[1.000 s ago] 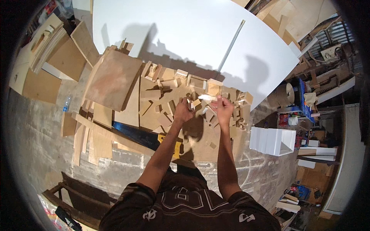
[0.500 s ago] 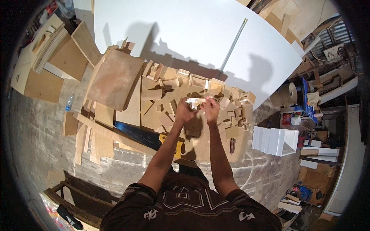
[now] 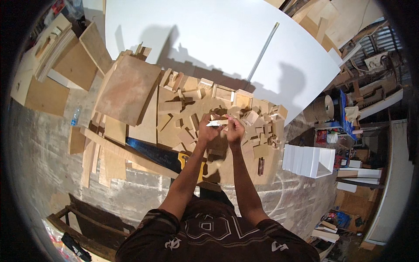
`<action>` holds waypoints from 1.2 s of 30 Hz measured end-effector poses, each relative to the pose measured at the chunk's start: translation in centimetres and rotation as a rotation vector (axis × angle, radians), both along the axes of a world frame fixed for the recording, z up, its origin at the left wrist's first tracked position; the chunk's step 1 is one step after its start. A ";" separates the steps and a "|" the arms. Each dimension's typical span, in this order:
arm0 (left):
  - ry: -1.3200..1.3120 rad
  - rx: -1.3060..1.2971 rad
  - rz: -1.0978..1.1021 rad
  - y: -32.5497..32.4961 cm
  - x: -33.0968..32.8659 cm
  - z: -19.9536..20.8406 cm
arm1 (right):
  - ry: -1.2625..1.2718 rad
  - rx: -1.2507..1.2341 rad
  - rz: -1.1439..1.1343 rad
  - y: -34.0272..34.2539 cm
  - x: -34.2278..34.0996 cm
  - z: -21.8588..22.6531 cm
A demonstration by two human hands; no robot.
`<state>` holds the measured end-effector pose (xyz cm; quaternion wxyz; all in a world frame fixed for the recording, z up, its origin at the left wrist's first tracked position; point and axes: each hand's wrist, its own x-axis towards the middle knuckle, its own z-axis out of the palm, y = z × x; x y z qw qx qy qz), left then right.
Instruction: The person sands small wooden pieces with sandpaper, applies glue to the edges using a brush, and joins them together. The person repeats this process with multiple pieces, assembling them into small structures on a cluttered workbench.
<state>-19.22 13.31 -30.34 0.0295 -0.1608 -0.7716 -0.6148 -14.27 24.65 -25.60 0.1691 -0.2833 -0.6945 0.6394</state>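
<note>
Head view: the right hand (image 3: pixel 236 130), pinching a white-tipped stick (image 3: pixel 217 123), had neared the left hand (image 3: pixel 208 131), grip unclear; both apparently worked together.

Whitish held piece (image 3: pixel 214 123) — too small to identify; saw handle (image 3: pixel 202 170) — part-hidden.

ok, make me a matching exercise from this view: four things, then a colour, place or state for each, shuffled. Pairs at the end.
Things
1. Handsaw
2. Bottle
3. Box
4. Small pale pieces

Descriptions
A. White, open at one end
B. Held by the left hand and right hand
C. Yellow and dark, partly hidden by the left forearm
D. Clear and blue, toward the far left of the view

Pairs: 1-C, 2-D, 3-A, 4-B
</note>
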 end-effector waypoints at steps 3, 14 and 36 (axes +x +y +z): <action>-0.009 0.011 0.038 0.4 -0.1 0.3 | -0.062 0.174 0.055 1.3 0.6 -0.6; -0.035 0.111 0.088 2.2 0.4 -2.4 | -0.043 0.069 -0.181 -0.2 2.0 -0.7; -0.178 0.201 0.039 2.3 -0.1 -5.4 | -0.112 -0.409 -0.128 0.6 0.7 3.1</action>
